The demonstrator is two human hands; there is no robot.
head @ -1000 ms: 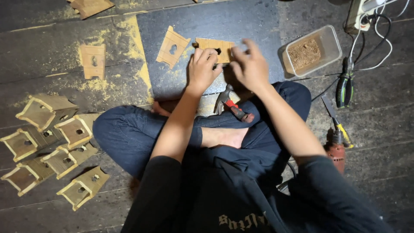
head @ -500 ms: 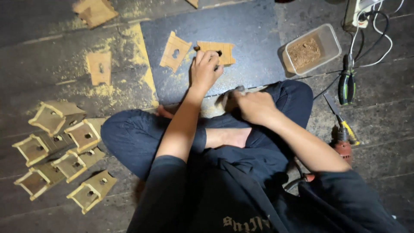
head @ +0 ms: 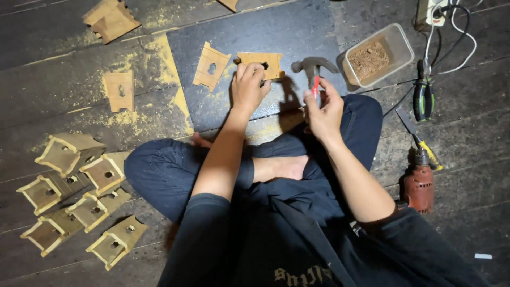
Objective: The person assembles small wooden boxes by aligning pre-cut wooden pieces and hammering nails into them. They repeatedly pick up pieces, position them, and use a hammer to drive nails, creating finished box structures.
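I sit cross-legged on a dark plank floor. My left hand (head: 248, 85) presses down on a flat wooden piece with a hole (head: 261, 60), which lies on a dark mat (head: 276, 32). My right hand (head: 323, 109) grips a hammer (head: 313, 68) by its red handle, its metal head raised just right of that piece. A second cut wooden piece (head: 211, 66) rests on the mat to the left.
Several small assembled wooden boxes (head: 79, 196) sit at the left. A clear tub of sawdust (head: 378, 54), pliers (head: 424, 98), a screwdriver (head: 419, 139), a red drill (head: 418, 183) and a power strip with cables (head: 435, 13) are at the right. More wooden cutouts (head: 119, 90) lie on the sawdust-strewn floor.
My right hand left the wooden piece, dropped to my lap, and came back up holding the hammer. My left hand stayed on the piece.
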